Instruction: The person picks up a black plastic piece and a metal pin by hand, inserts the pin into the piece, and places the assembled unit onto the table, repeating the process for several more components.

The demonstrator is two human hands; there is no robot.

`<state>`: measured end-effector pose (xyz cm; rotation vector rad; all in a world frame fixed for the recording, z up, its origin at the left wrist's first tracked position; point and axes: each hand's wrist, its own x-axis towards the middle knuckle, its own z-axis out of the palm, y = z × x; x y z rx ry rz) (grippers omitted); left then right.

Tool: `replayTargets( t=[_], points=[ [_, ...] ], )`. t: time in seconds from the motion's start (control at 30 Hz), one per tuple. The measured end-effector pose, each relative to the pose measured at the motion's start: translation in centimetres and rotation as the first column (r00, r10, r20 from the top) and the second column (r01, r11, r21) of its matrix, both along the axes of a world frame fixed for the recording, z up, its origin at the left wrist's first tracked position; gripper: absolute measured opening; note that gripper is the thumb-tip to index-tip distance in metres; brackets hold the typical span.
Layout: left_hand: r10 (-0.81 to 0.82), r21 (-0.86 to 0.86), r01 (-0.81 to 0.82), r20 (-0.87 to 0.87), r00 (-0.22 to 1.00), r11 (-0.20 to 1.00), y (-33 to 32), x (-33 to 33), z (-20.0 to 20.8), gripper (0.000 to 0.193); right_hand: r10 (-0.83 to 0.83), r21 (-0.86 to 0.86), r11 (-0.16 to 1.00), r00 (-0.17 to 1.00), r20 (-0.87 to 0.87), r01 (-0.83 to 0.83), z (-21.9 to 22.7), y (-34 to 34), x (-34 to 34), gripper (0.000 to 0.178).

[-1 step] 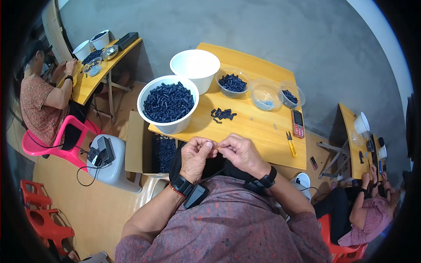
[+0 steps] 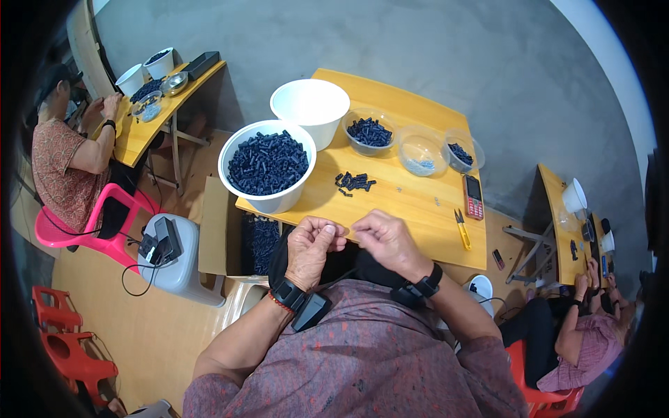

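Note:
My left hand (image 2: 311, 244) is closed in a pinch at the near edge of the yellow wooden table (image 2: 446, 244). Whatever sits between its thumb and forefinger is too small to make out. Just to its right, a small gap away, my right hand (image 2: 387, 240) has its fingers curled in and pressed together; their tips are partly hidden. Beyond the hands lies a loose pile of short black tubular pieces (image 2: 357, 182). A white bucket (image 2: 226, 167) heaped with such pieces stands at the left of the tabletop.
Behind it is another white bucket (image 2: 310, 94). Clear plastic bowls (image 2: 369, 148) hold black pieces or small pale bits. A red phone (image 2: 474, 198) and yellow-handled snips (image 2: 463, 233) lie at the right. A cardboard box (image 2: 212, 230) stands below left. Two people sit at other tables.
My right hand has come away from the left one, slightly up and to the right, so a gap shows between their fingertips. My left hand has stayed almost where it was.

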<state>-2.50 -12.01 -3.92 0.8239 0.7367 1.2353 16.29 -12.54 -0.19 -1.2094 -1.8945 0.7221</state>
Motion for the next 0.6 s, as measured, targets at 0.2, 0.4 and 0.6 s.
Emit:
replayTargets(
  t=[0.2, 0.4, 0.6],
  points=[
    [-0.003, -0.037, 0.002, -0.038, 0.999, 0.999, 0.2, -0.1, -0.1, 0.01, -0.363, 0.227, 0.917, 0.922, 0.131, 0.329, 0.3, 3.8, 7.0, 0.01],
    [-0.027, -0.045, 0.022, -0.11, 0.994, 0.999, 0.2, -0.3, 0.0, 0.012, -0.31, 0.259, 0.936, 0.908, 0.283, 0.238, 0.8, 5.1, 8.5, 0.009],
    [-0.008, -0.07, 0.002, -0.082, 0.997, 0.998, 0.2, -0.3, 0.2, 0.013, -0.253, 0.256, 0.953, 0.89, 0.379, 0.162, 0.9, 5.4, 8.6, 0.005]
  ],
)
